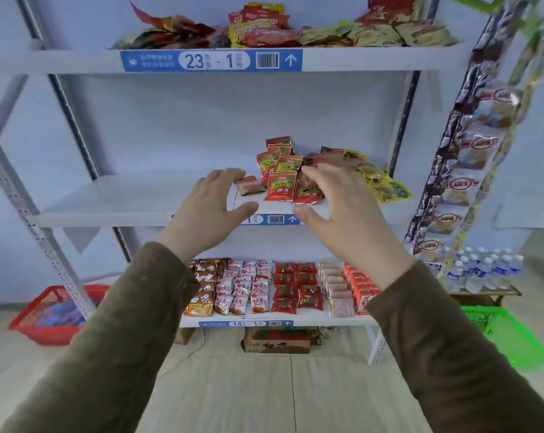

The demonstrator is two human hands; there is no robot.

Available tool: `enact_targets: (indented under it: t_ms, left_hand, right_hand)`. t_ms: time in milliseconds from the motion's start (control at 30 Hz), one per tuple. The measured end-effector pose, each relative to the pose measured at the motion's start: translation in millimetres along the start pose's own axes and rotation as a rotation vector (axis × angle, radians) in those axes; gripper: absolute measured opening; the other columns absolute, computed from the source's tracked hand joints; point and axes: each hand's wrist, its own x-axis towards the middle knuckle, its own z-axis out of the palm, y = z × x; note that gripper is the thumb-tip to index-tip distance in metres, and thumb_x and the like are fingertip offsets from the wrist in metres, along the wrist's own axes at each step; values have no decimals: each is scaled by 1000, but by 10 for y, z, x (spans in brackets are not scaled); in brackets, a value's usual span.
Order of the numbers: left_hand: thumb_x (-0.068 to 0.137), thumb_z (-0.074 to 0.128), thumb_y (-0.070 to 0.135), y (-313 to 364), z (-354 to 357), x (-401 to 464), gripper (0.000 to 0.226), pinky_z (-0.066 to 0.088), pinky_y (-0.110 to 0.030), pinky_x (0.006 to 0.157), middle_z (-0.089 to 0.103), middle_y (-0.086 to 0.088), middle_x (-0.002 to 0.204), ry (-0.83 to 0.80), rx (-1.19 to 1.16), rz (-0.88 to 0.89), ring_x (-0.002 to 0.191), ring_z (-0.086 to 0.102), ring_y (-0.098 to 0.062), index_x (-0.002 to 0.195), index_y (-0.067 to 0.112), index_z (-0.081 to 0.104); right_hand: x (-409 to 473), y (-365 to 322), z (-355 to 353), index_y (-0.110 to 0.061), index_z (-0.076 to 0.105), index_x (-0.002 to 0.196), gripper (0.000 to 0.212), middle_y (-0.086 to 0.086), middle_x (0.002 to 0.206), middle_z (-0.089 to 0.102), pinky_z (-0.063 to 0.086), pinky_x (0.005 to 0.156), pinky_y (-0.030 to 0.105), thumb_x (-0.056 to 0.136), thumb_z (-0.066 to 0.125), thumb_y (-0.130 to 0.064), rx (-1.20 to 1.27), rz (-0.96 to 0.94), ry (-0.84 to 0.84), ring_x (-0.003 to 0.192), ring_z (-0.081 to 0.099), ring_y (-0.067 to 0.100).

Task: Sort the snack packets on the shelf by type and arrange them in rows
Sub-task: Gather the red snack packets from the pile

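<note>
Two hands, the left hand [206, 207] and right hand [336, 201], are held spread, gripping nothing, before the middle shelf [133, 198]; glossy, crinkled foil snack packets [280, 185] are heaped toward its right rear corner.

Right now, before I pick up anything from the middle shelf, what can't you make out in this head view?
- Middle shelf label: its left part is hidden behind the left hand.
- Packets under the right hand: its fingers cover them; whether they touch any is unclear.
- Red basket contents: blurred, partly behind the shelf post.
- Hanging snack strips: blurred, print unreadable.
- Top shelf packets: cut off by the upper edge.
</note>
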Motion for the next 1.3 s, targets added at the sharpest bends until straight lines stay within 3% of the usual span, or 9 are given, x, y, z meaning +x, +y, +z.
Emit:
enact_targets:
  t_ms: [133,367,767,1300]
  left_hand:
    - [97,62,48,-139,225,10,69,31,-49,121,35,-4,163,-121,29,-101,147,34,-27,156,26,33]
    - [97,64,47,-467,579,254,70,33,-50,118,36,-2,162,-144,-5,-141,147,35,-27,157,27,33]
    - [96,63,51,-1388,1012,1081,69,32,-48,119,34,1,164,-168,-11,-133,148,33,-25,156,30,33]
    - [100,61,44,-1513,1919,2327,65,31,-42,119,36,-2,164,-225,-83,-92,148,35,-25,156,26,35]
  right_hand:
    - [-8,163,242,-29,29,157,69,-1,163,30,25,119,46,97,55,-53,-22,51,-154,149,23,25]
    - [190,404,699,-31,21,159,72,-1,167,21,24,119,51,98,52,-56,-30,109,-257,153,18,22]
    - [1002,526,1601,-22,31,156,71,-1,161,34,29,118,45,98,55,-55,-57,145,-269,148,27,22]
    - [1835,1538,2333,-22,29,157,68,-1,160,34,30,117,39,99,55,-48,-31,248,-313,147,29,22]
